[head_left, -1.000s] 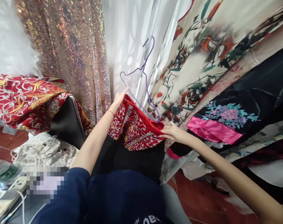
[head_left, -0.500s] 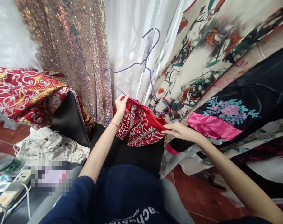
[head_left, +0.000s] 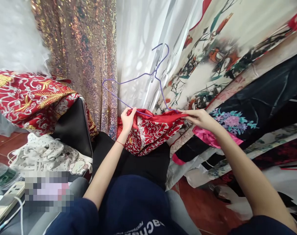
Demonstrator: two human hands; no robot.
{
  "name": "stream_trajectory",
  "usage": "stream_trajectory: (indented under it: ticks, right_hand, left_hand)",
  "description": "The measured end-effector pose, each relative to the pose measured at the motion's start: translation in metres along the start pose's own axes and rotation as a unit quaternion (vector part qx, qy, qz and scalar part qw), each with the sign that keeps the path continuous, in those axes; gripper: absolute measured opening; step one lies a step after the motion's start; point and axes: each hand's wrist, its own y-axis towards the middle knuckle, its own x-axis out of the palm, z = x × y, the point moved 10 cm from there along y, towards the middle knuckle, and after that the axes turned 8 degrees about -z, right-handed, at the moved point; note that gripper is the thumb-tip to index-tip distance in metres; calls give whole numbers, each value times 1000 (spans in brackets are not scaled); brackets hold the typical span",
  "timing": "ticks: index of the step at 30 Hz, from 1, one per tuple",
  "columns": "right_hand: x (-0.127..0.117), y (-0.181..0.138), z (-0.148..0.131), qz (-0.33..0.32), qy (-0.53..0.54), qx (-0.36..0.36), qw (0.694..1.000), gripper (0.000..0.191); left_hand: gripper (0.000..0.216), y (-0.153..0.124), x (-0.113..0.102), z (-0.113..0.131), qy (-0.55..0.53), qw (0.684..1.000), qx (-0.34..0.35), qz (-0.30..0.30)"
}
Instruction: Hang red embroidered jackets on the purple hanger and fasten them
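A red garment (head_left: pixel 154 132) with silver and gold embroidery hangs between my two hands, above my black-covered lap. My left hand (head_left: pixel 128 119) pinches its upper edge at the left, close to the lower bar of a purple wire hanger (head_left: pixel 136 77). At the right end of that edge, my right hand (head_left: pixel 199 119) grips the red cloth between thumb and fingers. The hanger's hook points up, and its lower right corner dips into the cloth near my right fingertips. Part of the lower bar is hidden by the garment.
Another red embroidered garment (head_left: pixel 33 101) drapes over a black chair back (head_left: pixel 73 130) at the left. A sequined cloth (head_left: pixel 82 55) and a white curtain (head_left: pixel 136 32) hang ahead. Printed garments (head_left: pixel 212 65) hang at the right. A power strip (head_left: pixel 8 199) lies at lower left.
My right hand has moved right and up, drawing the garment's top edge wider and straighter. The hanger's right corner now sits inside the cloth instead of above it.
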Motion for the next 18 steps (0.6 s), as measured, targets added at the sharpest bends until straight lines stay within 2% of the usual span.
stream_trajectory:
  ticks: [5, 9, 11, 15, 18]
  right_hand:
    - [-22, 38, -13, 121, -8, 4, 993, 29]
    - [-17, 65, -22, 231, 14, -16, 973, 25]
    - [-3, 77, -20, 241, 39, -16, 970, 25]
    - [28, 92, -15, 197, 96, 14, 975, 31]
    - [29, 88, -16, 219, 102, 35, 970, 33]
  left_hand:
    - [28, -9, 2, 2, 41, 999, 0, 8]
    - [29, -9, 0, 6, 34, 999, 15, 22]
    - [29, -9, -2, 5, 43, 999, 13, 24]
    - [28, -10, -4, 7, 73, 997, 6, 23]
    - [30, 1, -2, 13, 77, 997, 9, 8]
